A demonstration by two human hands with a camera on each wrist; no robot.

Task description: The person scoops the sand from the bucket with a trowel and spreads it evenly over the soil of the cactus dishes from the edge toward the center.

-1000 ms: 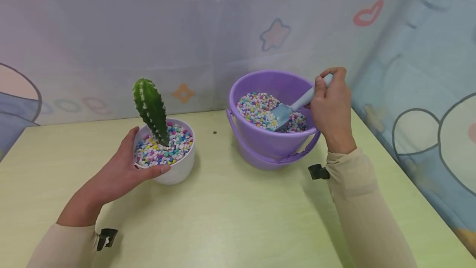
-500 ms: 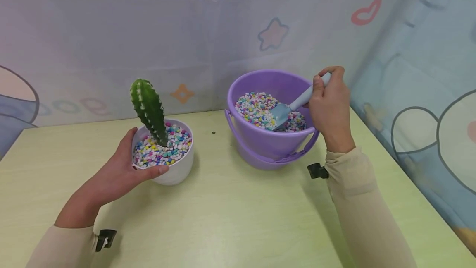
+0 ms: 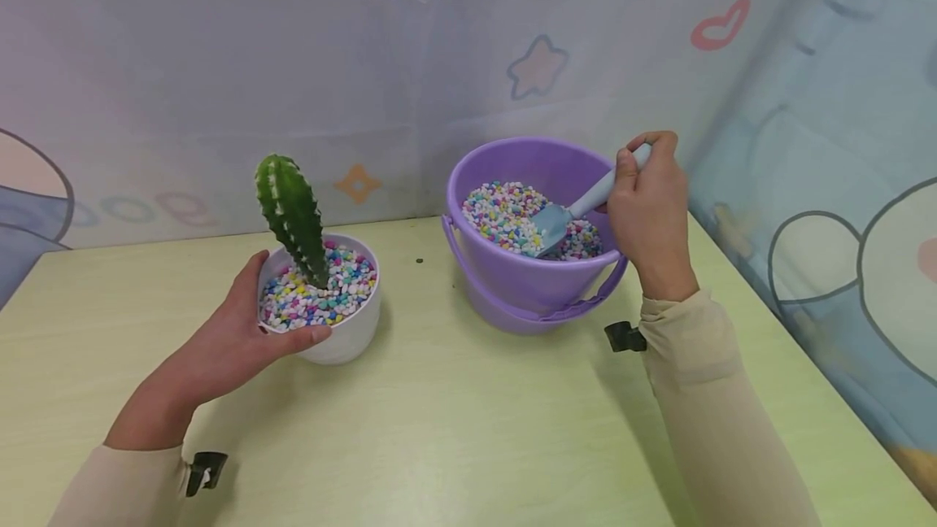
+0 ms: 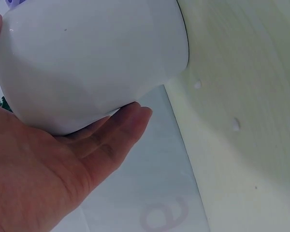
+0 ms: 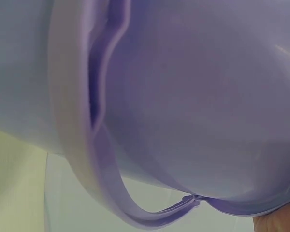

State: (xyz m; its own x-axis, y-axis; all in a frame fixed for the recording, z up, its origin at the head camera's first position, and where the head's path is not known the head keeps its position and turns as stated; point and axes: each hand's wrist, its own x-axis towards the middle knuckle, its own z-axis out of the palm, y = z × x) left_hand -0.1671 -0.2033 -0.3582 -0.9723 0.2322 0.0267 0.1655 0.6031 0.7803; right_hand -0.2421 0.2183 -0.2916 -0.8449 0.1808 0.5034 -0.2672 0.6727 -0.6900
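One cloth (image 3: 454, 96) behind, left fingers (image 4: 118, 140) holding pot (image 3: 350, 338), right fingers (image 3: 664, 143) gripping scoop (image 3: 589, 196) in bucket (image 3: 523, 283)

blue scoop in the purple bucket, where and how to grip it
Probably high on the handle, from above and the right, as the right hand does: it slants up toward the right side of the purple bucket, while the blade lies among colored pebbles.

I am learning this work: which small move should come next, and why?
Perhaps the right hand should push the blue scoop a little deeper into the pebbles in the purple bucket: much of its blade shows above them, while the left hand holds the white pot.
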